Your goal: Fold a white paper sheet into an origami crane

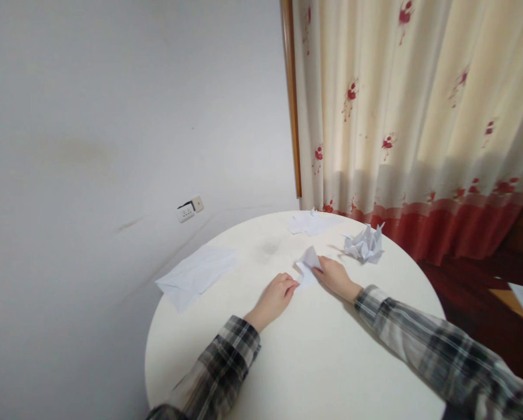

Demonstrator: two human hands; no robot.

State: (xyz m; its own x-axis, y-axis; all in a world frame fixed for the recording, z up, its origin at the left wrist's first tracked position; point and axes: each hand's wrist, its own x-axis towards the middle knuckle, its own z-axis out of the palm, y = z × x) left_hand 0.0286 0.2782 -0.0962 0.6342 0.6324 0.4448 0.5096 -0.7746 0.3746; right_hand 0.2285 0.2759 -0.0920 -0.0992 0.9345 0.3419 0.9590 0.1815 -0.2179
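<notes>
Between my hands, over the middle of the round white table (323, 361), is a small folded sheet of white paper (307, 269). My right hand (334, 275) grips its right side, with the thumb and fingers closed on it. My left hand (276, 294) has its fingers closed in a pinch at the paper's lower left corner. Part of the sheet stands up in a raised flap, and the rest lies low near the tabletop. Just beyond my right hand sits a cluster of folded white paper cranes (365, 244).
White paper sheets (195, 274) lie at the table's left edge. More paper pieces (311, 223) rest at the far edge. A wall with a power socket (185, 213) borders the left. Behind hangs a flowered curtain (401, 116).
</notes>
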